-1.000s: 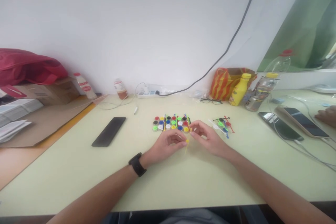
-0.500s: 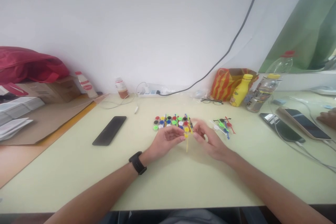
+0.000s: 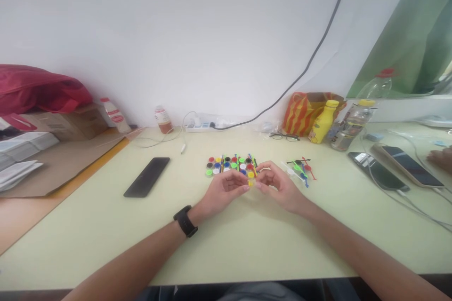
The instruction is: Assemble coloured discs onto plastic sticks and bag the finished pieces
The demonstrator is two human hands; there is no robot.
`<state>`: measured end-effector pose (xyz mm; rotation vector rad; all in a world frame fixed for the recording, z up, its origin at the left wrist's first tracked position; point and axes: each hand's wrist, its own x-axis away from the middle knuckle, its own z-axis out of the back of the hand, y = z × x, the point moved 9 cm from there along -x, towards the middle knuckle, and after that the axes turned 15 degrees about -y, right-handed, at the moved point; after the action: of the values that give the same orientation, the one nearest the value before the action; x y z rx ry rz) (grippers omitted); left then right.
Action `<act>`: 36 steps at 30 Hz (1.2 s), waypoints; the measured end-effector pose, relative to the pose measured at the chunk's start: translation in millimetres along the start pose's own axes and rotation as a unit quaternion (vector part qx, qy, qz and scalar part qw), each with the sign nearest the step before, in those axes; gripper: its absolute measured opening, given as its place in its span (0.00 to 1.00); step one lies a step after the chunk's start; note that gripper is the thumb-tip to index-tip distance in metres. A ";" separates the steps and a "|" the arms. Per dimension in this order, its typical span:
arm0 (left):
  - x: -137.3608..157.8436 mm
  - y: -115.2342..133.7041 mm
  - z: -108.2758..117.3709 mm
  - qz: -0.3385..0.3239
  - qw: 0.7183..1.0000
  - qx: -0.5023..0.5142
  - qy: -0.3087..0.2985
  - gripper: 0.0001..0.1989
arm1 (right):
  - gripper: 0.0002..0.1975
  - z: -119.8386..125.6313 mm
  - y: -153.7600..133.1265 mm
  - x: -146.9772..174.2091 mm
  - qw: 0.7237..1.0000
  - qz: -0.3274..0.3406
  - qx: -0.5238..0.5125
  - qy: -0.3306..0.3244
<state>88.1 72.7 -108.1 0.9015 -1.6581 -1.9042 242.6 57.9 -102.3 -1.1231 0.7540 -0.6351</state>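
A small yellow plastic piece (image 3: pixel 251 183) is held up between my two hands, over the front edge of a group of coloured discs and sticks. My left hand (image 3: pixel 228 190), a black watch on its wrist, pinches it from the left. From the right, my right hand (image 3: pixel 280 187) closes thumb and fingertips on it; its exact grip is partly hidden. Behind my hands lie rows of round plastic discs (image 3: pixel 234 165), with thin coloured sticks (image 3: pixel 222 163) between some of them. To the right is a loose pile of arrow-tipped plastic sticks and discs (image 3: pixel 299 168).
A black phone (image 3: pixel 147 177) lies to the left; two more phones (image 3: pixel 411 166) with cables lie right. Glasses (image 3: pixel 284 137), a yellow bottle (image 3: pixel 323 122), a striped bag (image 3: pixel 296 113) and a power strip (image 3: pixel 199 127) line the wall. Another person's hand (image 3: pixel 441 157) rests at the far right.
My right hand has moved left, its fingertips now at the yellow piece. The thin yellow stick that hung below the piece no longer shows. My left hand stays nearly still.
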 end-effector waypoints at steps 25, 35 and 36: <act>3.5 1.8 16.1 -0.034 0.995 -0.061 0.064 0.12 | 0.27 -8.0 14.4 2.1 0.984 -0.070 -0.154 -0.046; 1.7 -5.1 12.8 -0.003 0.998 -0.014 0.062 0.14 | 0.19 38.4 -53.8 21.7 0.992 0.052 -0.114 0.016; 1.6 -5.5 13.1 -0.001 0.998 -0.011 0.063 0.14 | 0.19 55.3 -64.1 44.4 0.992 0.055 -0.109 0.022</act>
<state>78.0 81.5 -113.0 0.9943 -1.5602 -1.8242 308.5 34.0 -37.3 -1.2616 0.9332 -0.4936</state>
